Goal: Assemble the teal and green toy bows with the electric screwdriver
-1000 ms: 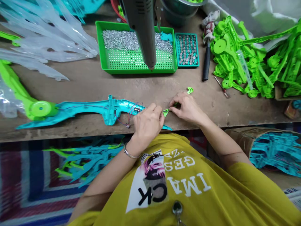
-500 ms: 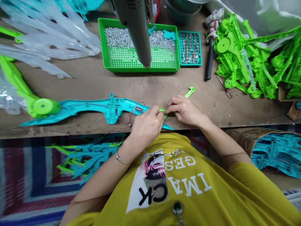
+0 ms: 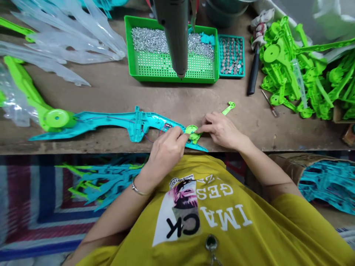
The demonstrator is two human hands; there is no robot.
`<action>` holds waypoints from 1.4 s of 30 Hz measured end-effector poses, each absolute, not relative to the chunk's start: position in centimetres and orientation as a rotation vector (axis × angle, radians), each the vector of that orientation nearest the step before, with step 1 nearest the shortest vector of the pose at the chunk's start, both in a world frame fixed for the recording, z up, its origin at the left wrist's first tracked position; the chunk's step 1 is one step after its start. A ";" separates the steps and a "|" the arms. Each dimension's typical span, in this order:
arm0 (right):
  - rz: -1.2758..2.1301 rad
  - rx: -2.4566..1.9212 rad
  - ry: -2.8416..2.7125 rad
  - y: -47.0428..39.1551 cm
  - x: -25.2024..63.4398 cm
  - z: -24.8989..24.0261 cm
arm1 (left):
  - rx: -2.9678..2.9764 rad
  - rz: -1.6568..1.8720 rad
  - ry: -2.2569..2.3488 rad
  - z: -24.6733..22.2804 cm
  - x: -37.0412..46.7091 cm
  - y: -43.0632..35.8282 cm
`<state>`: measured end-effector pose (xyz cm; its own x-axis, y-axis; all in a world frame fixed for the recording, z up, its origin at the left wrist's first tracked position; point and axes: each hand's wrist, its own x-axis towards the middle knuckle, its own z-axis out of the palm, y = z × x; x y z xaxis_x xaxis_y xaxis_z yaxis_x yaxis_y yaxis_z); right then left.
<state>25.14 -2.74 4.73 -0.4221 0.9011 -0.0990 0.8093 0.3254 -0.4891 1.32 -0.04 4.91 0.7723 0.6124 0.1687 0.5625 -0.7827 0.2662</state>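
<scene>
A long blue plastic frame [image 3: 108, 121] lies along the table's front edge, with thin wires and a small metal part near its right half. A green round-ended arm [image 3: 191, 130] rests on its right end. My left hand [image 3: 169, 146] is closed at the left side of that round end; what its fingertips pinch is too small to name. My right hand [image 3: 222, 131] has its fingers closed around the green arm, fingertips at the round part, and the arm's hooked tip sticks out behind. Another green arm [image 3: 57, 119] sits on the blue frame's left end.
Behind the hands stands a green tray [image 3: 173, 78] of small screws, a powered driver [image 3: 177, 44] hanging over it. A blue tray [image 3: 232, 55], a hammer [image 3: 253, 70], a screwdriver [image 3: 269, 103] and piled green parts [image 3: 288, 70] are to the right. Clear pieces [image 3: 69, 48] lie left.
The left hand has moved slightly left and down off the round green end, which now shows more fully. The camera view has shifted a little.
</scene>
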 end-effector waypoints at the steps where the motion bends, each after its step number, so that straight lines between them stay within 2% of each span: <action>1: 0.716 -1.565 -2.396 -2.7 25.1 4.7 | 2.731 0.360 0.950 4.9 1.3 0.3; 13: 0.826 -1.604 -2.367 -2.3 24.9 5.4 | 2.639 0.087 1.203 4.8 2.4 1.7; 17: 0.717 -1.559 -2.346 -2.4 23.9 5.9 | 2.644 0.014 1.182 5.2 2.5 1.8; 21: 0.639 -1.455 -2.393 -2.8 22.0 6.0 | 2.626 -0.009 1.171 5.4 2.5 1.9; 42: 0.551 -1.551 -2.432 -3.1 19.9 5.0 | 2.463 0.021 1.004 7.5 -0.3 6.0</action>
